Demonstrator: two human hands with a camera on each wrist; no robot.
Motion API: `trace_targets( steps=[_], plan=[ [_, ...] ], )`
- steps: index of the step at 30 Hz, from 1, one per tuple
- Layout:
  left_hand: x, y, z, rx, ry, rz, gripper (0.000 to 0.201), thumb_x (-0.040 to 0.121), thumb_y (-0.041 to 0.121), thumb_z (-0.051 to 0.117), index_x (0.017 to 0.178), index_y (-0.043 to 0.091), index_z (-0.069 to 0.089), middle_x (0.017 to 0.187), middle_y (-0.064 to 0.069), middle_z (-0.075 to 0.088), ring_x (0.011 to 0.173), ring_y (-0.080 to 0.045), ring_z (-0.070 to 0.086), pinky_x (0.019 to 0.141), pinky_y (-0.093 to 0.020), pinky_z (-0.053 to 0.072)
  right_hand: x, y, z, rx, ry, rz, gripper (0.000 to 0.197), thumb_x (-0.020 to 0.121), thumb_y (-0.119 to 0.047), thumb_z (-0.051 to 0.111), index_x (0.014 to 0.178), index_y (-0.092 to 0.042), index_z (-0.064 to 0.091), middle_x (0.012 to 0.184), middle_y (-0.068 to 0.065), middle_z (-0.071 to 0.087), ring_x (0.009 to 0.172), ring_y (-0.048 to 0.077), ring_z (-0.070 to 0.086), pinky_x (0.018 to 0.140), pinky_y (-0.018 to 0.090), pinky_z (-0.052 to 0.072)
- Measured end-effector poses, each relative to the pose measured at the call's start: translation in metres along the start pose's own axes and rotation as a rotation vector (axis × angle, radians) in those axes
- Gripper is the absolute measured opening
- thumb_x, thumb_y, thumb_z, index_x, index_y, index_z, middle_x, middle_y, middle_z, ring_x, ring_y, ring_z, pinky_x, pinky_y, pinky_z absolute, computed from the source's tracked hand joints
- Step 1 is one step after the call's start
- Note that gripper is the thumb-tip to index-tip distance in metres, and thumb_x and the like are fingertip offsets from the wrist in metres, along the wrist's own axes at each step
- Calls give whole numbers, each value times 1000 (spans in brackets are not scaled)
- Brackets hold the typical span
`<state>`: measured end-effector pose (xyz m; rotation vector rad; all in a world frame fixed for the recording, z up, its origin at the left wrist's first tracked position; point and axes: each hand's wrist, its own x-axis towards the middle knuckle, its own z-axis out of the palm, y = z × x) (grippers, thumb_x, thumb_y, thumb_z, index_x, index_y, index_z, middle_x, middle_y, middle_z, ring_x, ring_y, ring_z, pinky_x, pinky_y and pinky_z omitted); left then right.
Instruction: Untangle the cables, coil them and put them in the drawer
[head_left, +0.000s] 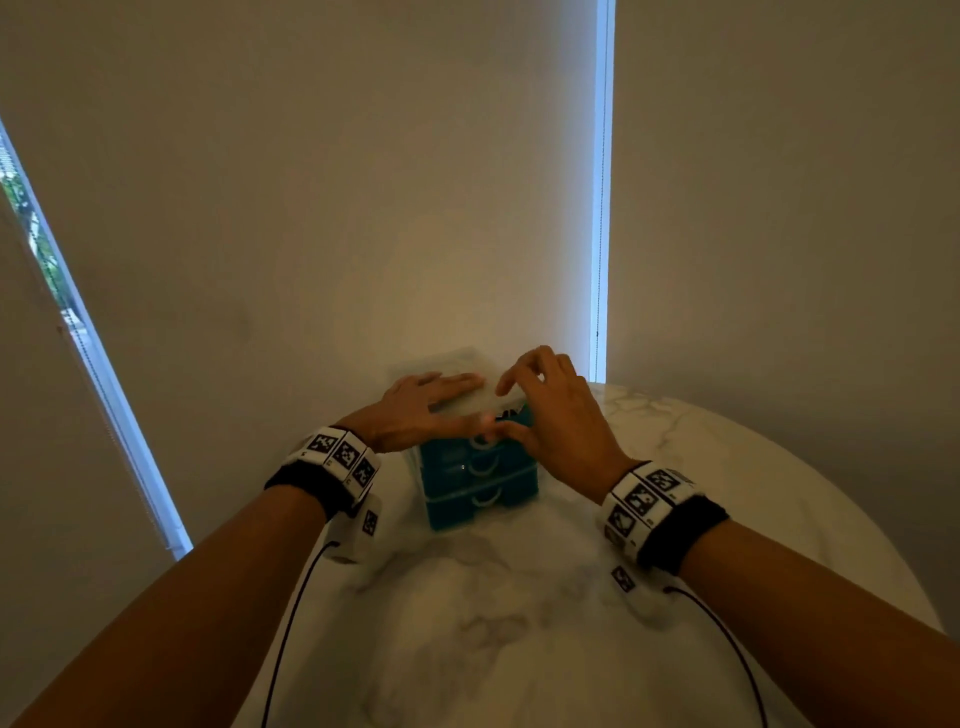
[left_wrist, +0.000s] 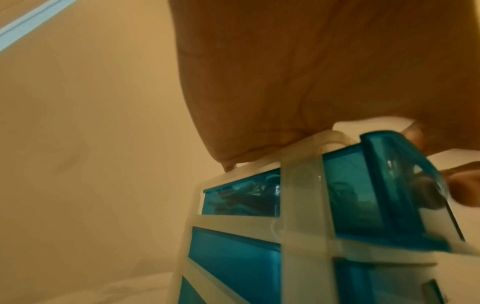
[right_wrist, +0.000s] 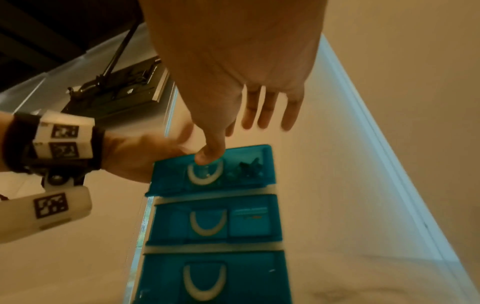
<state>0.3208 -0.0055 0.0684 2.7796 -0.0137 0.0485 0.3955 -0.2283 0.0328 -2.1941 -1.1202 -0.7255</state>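
A small organiser (head_left: 480, 486) with a whitish frame and three teal drawers stands on the marble table. My left hand (head_left: 426, 402) lies flat on its top, fingers straight; the left wrist view shows the palm (left_wrist: 311, 72) resting on the frame (left_wrist: 301, 205). My right hand (head_left: 545, 410) is at the top drawer (right_wrist: 171, 176), which sticks out a little. Its thumb (right_wrist: 207, 156) presses the drawer front just above the white handle, and the other fingers are spread and straight. Dark coiled cables (right_wrist: 248, 168) show through the teal plastic inside that drawer.
The round marble table (head_left: 727, 467) reaches to a plain wall close behind the organiser. Bright window strips run beside the blinds at left (head_left: 104, 374) and right (head_left: 602, 208). Thin black leads (head_left: 291, 623) hang from my wristbands over the table's near part.
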Motion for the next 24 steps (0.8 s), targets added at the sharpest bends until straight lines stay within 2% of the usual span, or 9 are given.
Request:
trace_targets(
  steps=[2,5,7,10,12,15,17,20,24],
  plan=[
    [4,-8,1,12,45,10,82,92,79,57,163,55,24,176,12,15,163,-19,9,130,-51,7,-10,13,-9,8,0,-20,42,88,-48,82,120,-27,64,127,-4,52,115,16,51,93,35,50],
    [19,-17,4,40,129,45,78,89,85,55,158,60,31,175,1,27,162,-21,20,130,-51,19,-25,28,-15,33,-36,49,27,95,-53,73,107,-29,65,108,-12,60,95,8,58,82,30,54],
    [31,-19,5,62,113,57,79,87,88,51,158,61,30,174,0,28,163,-21,20,130,-52,19,-33,34,-11,65,-289,114,26,98,-54,69,98,-28,69,96,-13,68,84,6,63,80,36,60],
    [40,-13,0,35,78,77,70,94,77,52,158,60,31,176,1,23,163,-21,13,131,-52,10,-39,35,7,32,-767,61,30,98,-53,66,97,-24,76,98,-6,75,88,14,69,88,40,60],
    [47,-16,1,26,66,89,67,92,82,49,155,66,31,176,1,20,164,-21,7,131,-55,-1,-30,30,29,-28,-911,35,34,98,-55,64,93,-23,74,95,-3,74,89,19,68,87,39,59],
    [64,-31,5,21,55,111,66,89,92,41,151,74,26,177,3,18,165,-20,3,129,-61,-12,0,20,66,63,-854,183,34,102,-49,61,87,-21,73,91,2,76,92,26,73,91,40,60],
    [70,-33,6,46,81,126,63,99,79,41,158,64,26,177,9,19,165,-21,6,129,-63,-10,16,16,84,80,-796,260,37,105,-46,58,98,-16,78,99,7,80,97,28,75,97,42,60],
    [70,-27,5,56,122,127,60,107,62,43,164,50,28,174,19,20,163,-21,7,131,-60,-2,16,4,81,40,-847,215,33,101,-47,61,107,-19,79,108,3,77,101,24,70,100,40,57],
    [61,-27,7,124,215,161,62,107,58,47,165,46,27,175,16,19,163,-21,9,132,-54,7,-10,-10,24,88,-969,78,29,103,-46,63,117,-24,76,115,-2,74,98,16,65,93,35,54]
  ],
)
